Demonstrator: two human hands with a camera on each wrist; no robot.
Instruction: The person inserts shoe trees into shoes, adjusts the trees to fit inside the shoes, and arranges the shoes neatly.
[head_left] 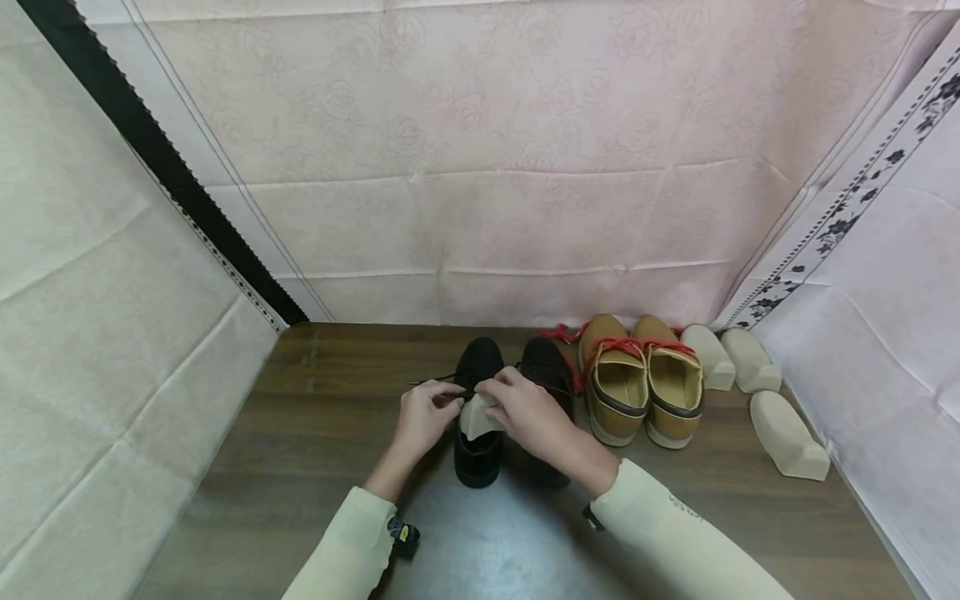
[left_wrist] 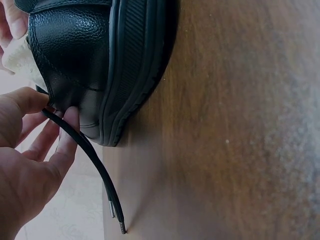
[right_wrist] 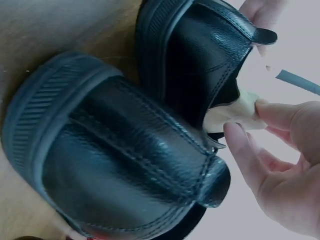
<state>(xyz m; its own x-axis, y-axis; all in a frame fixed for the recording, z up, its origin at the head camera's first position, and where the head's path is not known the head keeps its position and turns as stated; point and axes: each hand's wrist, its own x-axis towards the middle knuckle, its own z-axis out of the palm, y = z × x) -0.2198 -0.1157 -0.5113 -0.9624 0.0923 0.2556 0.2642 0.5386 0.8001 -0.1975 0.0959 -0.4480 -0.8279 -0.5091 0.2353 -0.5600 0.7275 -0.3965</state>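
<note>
Two black lace-up shoes stand side by side on the wooden surface. A cream, wedge-shaped shoe insert (head_left: pixel 480 417) is partly inside the opening of the left black shoe (head_left: pixel 477 467). My right hand (head_left: pixel 532 414) pinches the insert between thumb and finger, as the right wrist view also shows. My left hand (head_left: pixel 423 419) pinches the edge of the same shoe's opening beside the laces. A black shoelace (left_wrist: pixel 95 155) hangs past its fingers in the left wrist view. The right black shoe (right_wrist: pixel 130 165) is close beneath my right hand; its far part is hidden.
To the right stand two tan shoes (head_left: pixel 617 379) with red laces. Several more cream inserts (head_left: pixel 787 433) lie at the right end, beside the white cloth wall (head_left: pixel 885 358). A pale patterned cloth (head_left: pixel 487 225) hangs behind. The wooden surface (head_left: pixel 300 467) extends left.
</note>
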